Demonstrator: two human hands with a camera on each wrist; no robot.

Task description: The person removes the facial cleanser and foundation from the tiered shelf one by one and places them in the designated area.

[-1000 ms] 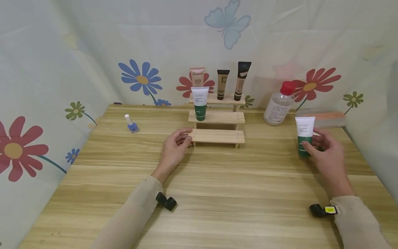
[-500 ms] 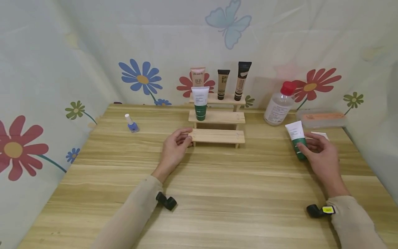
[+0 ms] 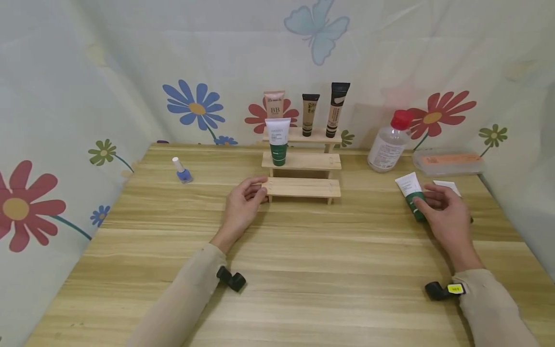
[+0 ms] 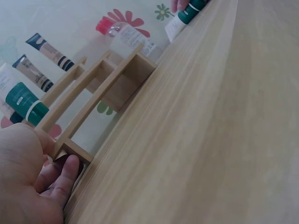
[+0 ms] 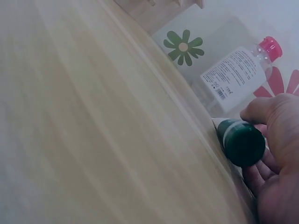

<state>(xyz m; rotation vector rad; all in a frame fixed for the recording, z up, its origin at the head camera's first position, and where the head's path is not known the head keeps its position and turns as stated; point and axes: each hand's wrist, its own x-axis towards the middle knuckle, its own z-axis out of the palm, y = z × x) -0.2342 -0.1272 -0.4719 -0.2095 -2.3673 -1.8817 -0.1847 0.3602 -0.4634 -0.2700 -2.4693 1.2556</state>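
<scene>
My left hand (image 3: 244, 201) grips the left end of the lowest step of a small three-step wooden display rack (image 3: 303, 188). In the left wrist view its fingers reach in by the rack's leg. My right hand (image 3: 448, 219) holds a white and green squeeze tube (image 3: 413, 195) between thumb and fingers, low over the table at the right, its white end leaning away to the left. The tube's green cap (image 5: 245, 145) faces the right wrist camera. A second white-ended tube (image 3: 447, 185) lies behind the right hand, partly hidden. A matching tube (image 3: 278, 140) stands on the middle step.
On the top step stand a pink BB tube (image 3: 274, 103), a small gold tube (image 3: 310, 115) and a black-capped tube (image 3: 336, 112). A red-capped clear bottle (image 3: 387, 147) and a clear plastic box (image 3: 448, 163) stand at the back right. Blue nail polish (image 3: 184, 174) stands at the left.
My right hand has moved a little to the left, and its tube has gone from upright to tilted left. The second tube has come into sight behind it. The left hand has stayed put.
</scene>
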